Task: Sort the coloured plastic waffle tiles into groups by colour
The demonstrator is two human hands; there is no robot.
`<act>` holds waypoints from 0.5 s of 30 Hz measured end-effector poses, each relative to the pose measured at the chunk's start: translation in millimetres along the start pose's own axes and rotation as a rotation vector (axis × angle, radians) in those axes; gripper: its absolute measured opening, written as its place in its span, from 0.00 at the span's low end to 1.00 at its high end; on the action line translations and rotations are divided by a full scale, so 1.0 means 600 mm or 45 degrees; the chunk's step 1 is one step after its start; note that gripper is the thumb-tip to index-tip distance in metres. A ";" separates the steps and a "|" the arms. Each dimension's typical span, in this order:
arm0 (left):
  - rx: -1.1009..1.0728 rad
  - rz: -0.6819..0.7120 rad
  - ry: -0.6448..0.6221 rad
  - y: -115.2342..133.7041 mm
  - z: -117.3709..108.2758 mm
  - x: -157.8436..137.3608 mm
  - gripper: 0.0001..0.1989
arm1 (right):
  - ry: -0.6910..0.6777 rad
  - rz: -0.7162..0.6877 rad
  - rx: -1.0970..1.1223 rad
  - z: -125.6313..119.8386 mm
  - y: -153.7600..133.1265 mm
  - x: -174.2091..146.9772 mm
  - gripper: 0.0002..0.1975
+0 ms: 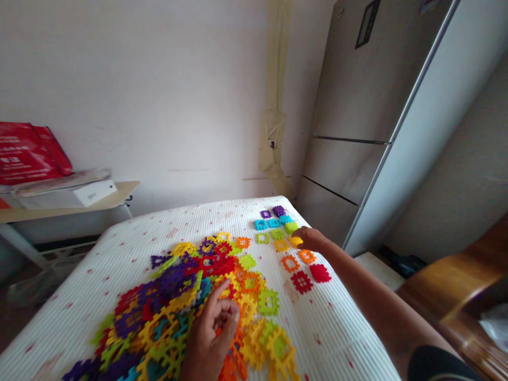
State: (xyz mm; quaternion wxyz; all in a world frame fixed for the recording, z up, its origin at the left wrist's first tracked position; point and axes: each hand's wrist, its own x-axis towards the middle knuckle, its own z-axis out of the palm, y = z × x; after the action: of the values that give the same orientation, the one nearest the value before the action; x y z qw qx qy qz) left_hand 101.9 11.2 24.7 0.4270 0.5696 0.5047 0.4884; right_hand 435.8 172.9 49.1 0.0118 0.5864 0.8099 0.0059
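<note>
My right hand reaches to the far right of the table, its fingers closed on the edge of a yellow interlocking plastic square. That square sits in a grid of similar toothed squares, with a lime green one just behind it and an orange one in front. Over a large mixed pile of toothed pieces hovers my left hand. Its fingers are loosely curled, with the index finger and thumb apart and nothing visible between them. Below the hand, part of the pile is hidden.
The white dotted cloth covers the table, which stands near the wall. A tall refrigerator rises behind the right side. At left, a small desk bears a red bag and a white box. Wooden furniture stands at right.
</note>
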 end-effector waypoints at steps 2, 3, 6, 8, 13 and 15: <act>-0.025 0.001 0.029 -0.001 0.000 0.000 0.31 | -0.005 -0.003 -0.010 0.003 0.002 0.001 0.24; -0.029 0.004 0.030 -0.002 0.000 0.000 0.31 | -0.008 -0.002 -0.015 0.004 0.002 0.001 0.24; 0.008 0.028 -0.032 -0.004 -0.003 0.001 0.29 | -0.013 0.007 -0.025 0.008 0.003 0.000 0.24; 0.030 0.035 -0.055 -0.001 -0.006 0.002 0.27 | -0.014 0.014 -0.027 0.011 0.003 0.000 0.24; 0.021 0.042 0.022 0.021 -0.014 0.001 0.21 | -0.056 0.027 -0.035 0.010 0.002 0.002 0.24; 0.003 0.059 0.109 0.031 -0.023 0.001 0.19 | -0.065 0.050 -0.066 0.002 -0.001 0.000 0.23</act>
State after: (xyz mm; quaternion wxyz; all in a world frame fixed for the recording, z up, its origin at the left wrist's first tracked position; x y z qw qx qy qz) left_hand 91.2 9.2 44.9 0.3929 0.5601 0.5098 0.5216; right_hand 435.3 172.9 47.7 0.0473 0.6017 0.7972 0.0122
